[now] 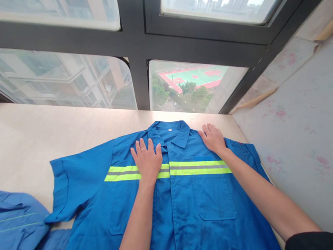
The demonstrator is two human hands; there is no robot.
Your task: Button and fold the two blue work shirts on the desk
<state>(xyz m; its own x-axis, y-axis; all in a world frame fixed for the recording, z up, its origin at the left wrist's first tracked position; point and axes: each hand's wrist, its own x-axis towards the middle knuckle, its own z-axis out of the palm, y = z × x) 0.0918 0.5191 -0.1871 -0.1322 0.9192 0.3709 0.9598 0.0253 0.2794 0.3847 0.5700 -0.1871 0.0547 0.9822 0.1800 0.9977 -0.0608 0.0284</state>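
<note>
A blue short-sleeved work shirt (185, 205) with a yellow-green and grey reflective stripe lies spread front-up on a pale beige table (15, 139), collar toward the window. My left hand (147, 160) rests flat on the chest just left of the button line, fingers stretched out, a ring on one finger. My right hand (213, 138) lies flat on the shirt's right shoulder beside the collar, fingers apart. Neither hand holds anything.
More crumpled blue clothing (11, 240) lies at the left edge of the table. A dark-framed window (137, 41) rises right behind the table. A pale flowered wall surface (317, 131) runs along the right side, close to the shirt's sleeve.
</note>
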